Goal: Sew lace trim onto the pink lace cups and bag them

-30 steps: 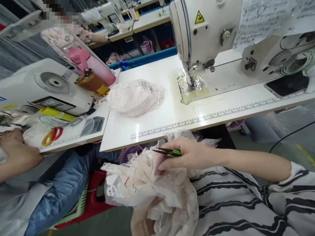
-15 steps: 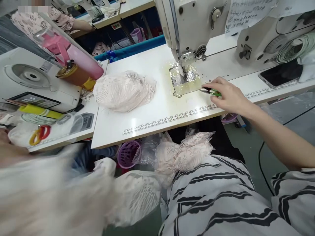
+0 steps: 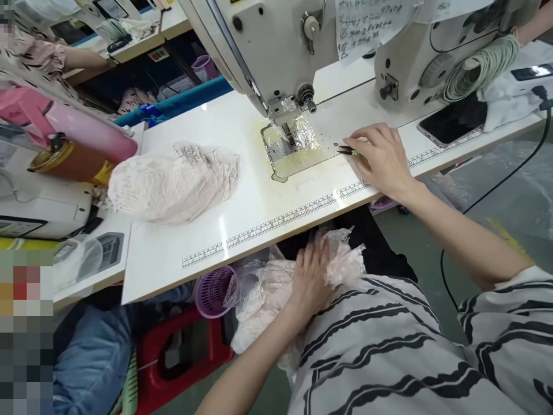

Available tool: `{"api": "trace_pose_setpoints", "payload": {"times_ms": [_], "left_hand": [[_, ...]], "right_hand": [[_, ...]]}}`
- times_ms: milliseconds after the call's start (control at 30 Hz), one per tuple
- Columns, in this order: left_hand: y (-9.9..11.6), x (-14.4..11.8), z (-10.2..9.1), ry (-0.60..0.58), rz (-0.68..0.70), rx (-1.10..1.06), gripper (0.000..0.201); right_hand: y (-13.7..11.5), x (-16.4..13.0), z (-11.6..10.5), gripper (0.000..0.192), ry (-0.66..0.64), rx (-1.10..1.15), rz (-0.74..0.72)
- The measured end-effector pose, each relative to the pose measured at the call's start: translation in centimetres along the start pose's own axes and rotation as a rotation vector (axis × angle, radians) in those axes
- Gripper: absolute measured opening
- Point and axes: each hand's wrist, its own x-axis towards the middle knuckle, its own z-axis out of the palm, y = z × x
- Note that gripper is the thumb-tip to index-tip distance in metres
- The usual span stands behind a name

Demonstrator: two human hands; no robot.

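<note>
Low in the head view, my left hand [image 3: 310, 276] lies over a bunched pale pink lace fabric [image 3: 270, 294] on my lap. Its fingers are a little apart on top of the lace, and the fingertips are partly hidden in the folds. My right hand [image 3: 382, 158] rests on the sewing table [image 3: 242, 213], closed around small thread snips [image 3: 349, 151]. The dark blade tips stick out toward the sewing machine's needle area [image 3: 290, 138]; most of the handle is hidden in my palm. A second heap of pale lace [image 3: 173, 184] sits left of the needle.
The sewing machine head [image 3: 272, 52] rises at the back. A phone [image 3: 453, 121] lies at right near a coiled cord [image 3: 484, 66]. Pink bottle [image 3: 86, 127] stands left. Below are a purple basket [image 3: 213, 294], a red stool [image 3: 185, 374] and a neighbour's denim-clad leg [image 3: 93, 357].
The view has shifted, moving the table leftward in the picture. The large blurred lace bundle at lower left has gone from there. My left hand has come onto the lap lace; the right still holds the snips.
</note>
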Motion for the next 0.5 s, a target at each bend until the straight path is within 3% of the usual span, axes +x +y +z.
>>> {"api": "trace_pose_setpoints", "payload": {"times_ms": [67,133,233,333,500], "left_hand": [[-1.0,1.0,0.5,-0.072,-0.125,0.114,0.119],[-1.7,1.5,1.1,-0.182,-0.156,0.106,0.125],[-1.9,1.4,1.8,-0.269,-0.036,0.006,0.108],[-1.5,0.2,1.4,-0.268,0.096,-0.084,0.083],[-1.0,-2.2,0.2,-0.233,0.230,-0.135,0.050]], "right_hand": [[-1.0,-0.8,-0.7,0.030,0.038,0.040,-0.050],[-2.2,-2.0,-1.3,0.027,0.078,0.089,-0.111],[-3.8,-4.3,-1.8,0.025,0.069,0.189,-0.174],[-4.4,-6.4,-2.3,0.028,0.012,0.268,-0.202],[-2.8,-7.9,-3.3,0.034,0.023,0.266,-0.205]]}}
